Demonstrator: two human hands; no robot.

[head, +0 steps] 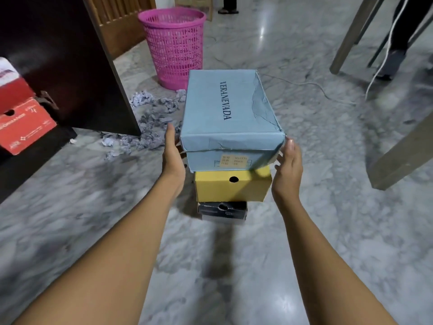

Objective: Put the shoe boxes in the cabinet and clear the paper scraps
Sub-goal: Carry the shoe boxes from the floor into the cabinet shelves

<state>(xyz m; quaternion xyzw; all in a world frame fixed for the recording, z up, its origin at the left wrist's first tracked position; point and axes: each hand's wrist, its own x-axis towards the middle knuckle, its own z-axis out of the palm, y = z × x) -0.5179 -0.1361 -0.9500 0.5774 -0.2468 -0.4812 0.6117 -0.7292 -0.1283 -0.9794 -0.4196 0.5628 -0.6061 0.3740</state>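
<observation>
The left hand [173, 152] lies flat against the left side of a light blue shoe box [225, 109], thumb up along its near corner. Its other fingers are hidden behind the hand, so only a straight, unclenched posture can be read. The right hand [289, 164] is opened out at the box's right near corner, fingers loosely spread. Whether it touches the cardboard or sits just beside it is hard to tell. The blue box, printed VERANEVADA and creased along its right edge, tops a stack standing on the grey marble floor [304, 254]. Under it is a yellow shoe box [232, 187] with a round hole in its end, and below that a black shoe box [222, 210], mostly covered, with a label too blurred to read. To the left, crumpled paper scraps [152, 118] are strewn on the floor between the stack and a dark cabinet [70, 55]. Some of them are hidden behind the blue box. A red shoe box [23, 124] lies tilted in the cabinet's opening, its left part cut off by the frame edge. Beyond the scraps stands a pink plastic waste basket [174, 43]. On the right are wooden furniture legs [403, 148], a white cable [386, 43], and another person's dark-trousered leg [401, 31], cut off at the top.
</observation>
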